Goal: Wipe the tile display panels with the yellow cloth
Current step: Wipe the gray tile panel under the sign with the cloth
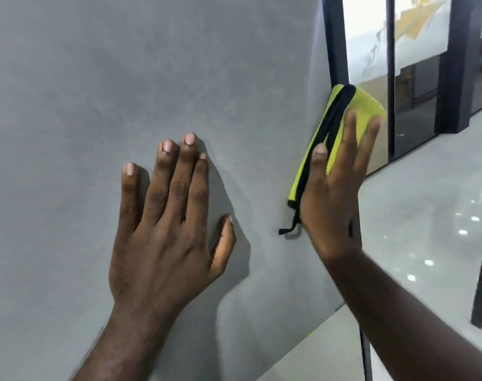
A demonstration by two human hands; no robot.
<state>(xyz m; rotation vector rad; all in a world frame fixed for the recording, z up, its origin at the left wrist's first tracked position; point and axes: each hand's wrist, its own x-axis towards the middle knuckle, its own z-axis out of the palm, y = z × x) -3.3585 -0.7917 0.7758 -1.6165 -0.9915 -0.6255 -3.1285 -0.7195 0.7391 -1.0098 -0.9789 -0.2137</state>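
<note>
Pressing flat, the right hand pins the folded yellow cloth against the right edge of the grey tile panel. Its fingers are straight, though whether any curl round the edge is hard to tell. The left hand lies spread on the panel, near the cloth's left, holding nothing. The cloth looks soft, light and limp, so a broad palm over its middle should hold the folds together.
</note>
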